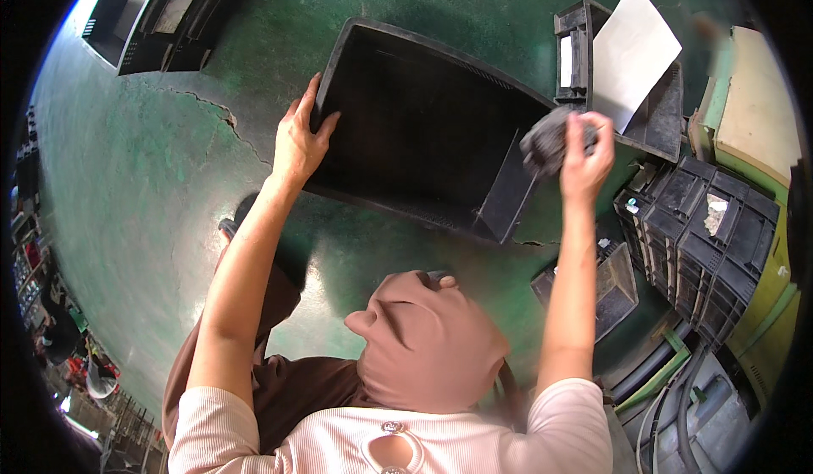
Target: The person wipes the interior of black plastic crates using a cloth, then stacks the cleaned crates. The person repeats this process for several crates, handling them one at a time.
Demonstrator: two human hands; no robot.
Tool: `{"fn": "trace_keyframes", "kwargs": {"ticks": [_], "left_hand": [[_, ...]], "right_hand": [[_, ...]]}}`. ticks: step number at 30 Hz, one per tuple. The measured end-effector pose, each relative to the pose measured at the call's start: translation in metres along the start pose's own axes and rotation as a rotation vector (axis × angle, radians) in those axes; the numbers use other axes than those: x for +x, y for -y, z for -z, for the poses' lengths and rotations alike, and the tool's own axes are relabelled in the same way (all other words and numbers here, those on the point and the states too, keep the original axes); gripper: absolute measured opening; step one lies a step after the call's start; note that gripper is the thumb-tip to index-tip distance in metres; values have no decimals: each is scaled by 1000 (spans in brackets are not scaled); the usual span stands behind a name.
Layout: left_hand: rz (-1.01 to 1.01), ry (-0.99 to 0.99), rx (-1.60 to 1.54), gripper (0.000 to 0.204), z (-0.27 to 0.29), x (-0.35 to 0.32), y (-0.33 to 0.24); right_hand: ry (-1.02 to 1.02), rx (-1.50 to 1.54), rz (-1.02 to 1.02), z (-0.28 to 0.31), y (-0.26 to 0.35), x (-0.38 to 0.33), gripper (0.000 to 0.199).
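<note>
Hand, left (302, 144): gripping the left rim of the bin (415, 127); keep that edge steady
Hand, right (589, 159): pinching a rag (544, 142) by the other end; keep it bunched for corners imo
Rag: fuzzy-looking, crumpled, dark grey
Bin: between the hands, oblong, black, hard-looking plastic
Floor (161, 177): glossy green, cracked

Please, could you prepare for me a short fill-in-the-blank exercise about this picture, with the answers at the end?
1. The dark grey cloth is in the person's ____ hand.
2. The left hand grips the large open crate, whose colour is ____.
3. The floor is coloured ____.
4. The sheet at the upper right is coloured ____.

Missing words: right; black; green; white.
</note>
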State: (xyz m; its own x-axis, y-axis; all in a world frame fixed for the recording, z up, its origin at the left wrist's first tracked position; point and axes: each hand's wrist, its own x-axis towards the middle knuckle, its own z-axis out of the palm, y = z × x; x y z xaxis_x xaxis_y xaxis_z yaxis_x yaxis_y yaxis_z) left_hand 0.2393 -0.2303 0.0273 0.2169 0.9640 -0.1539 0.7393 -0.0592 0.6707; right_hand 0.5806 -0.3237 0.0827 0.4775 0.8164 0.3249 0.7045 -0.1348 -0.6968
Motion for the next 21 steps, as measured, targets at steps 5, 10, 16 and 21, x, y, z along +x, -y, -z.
{"fn": "trace_keyframes", "kwargs": {"ticks": [5,10,16,21], "left_hand": [[-52,20,1,65,-6,4,2],[-72,22,79,68,-14,6,0],[-69,-33,59,71,-9,1,10],[10,39,-11,71,-9,3,-3]], "right_hand": [[84,-148,308,-109,-19,37,17],[254,-225,467,-249,104,65,26],[195,-179,552,-142,6,43,20],[214,-316,306,-38,-64,31,15]]}}
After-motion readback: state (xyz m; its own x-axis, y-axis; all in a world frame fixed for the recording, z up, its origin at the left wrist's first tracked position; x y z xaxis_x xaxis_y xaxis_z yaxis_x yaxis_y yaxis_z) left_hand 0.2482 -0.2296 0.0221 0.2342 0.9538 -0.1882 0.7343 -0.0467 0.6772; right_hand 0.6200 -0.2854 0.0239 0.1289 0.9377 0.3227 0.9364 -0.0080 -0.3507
